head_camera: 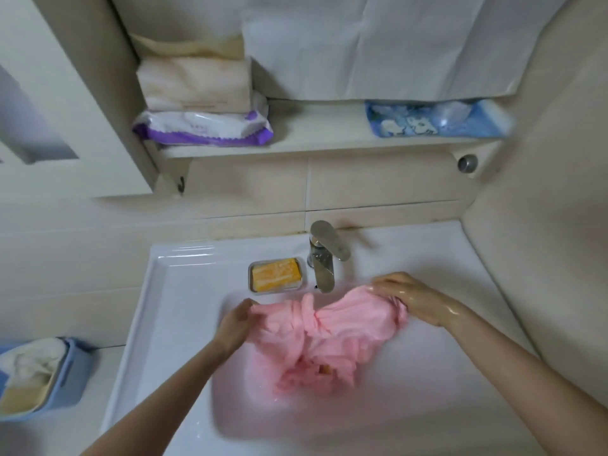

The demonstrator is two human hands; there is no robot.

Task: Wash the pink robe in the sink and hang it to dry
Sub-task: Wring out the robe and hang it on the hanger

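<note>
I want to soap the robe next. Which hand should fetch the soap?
Probably the left hand: it grips the pink robe just below the soap, while the right hand is beyond the faucet.

One head-worn wide-angle view looks steeply down and forward, close over the sink (pixel 184 291), with the shelf (pixel 316 139) at the far wall.

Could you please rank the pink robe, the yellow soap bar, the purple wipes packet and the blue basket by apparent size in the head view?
1. pink robe
2. purple wipes packet and blue basket: look alike; the basket is cut off at the edge, so unranked
3. yellow soap bar
</note>
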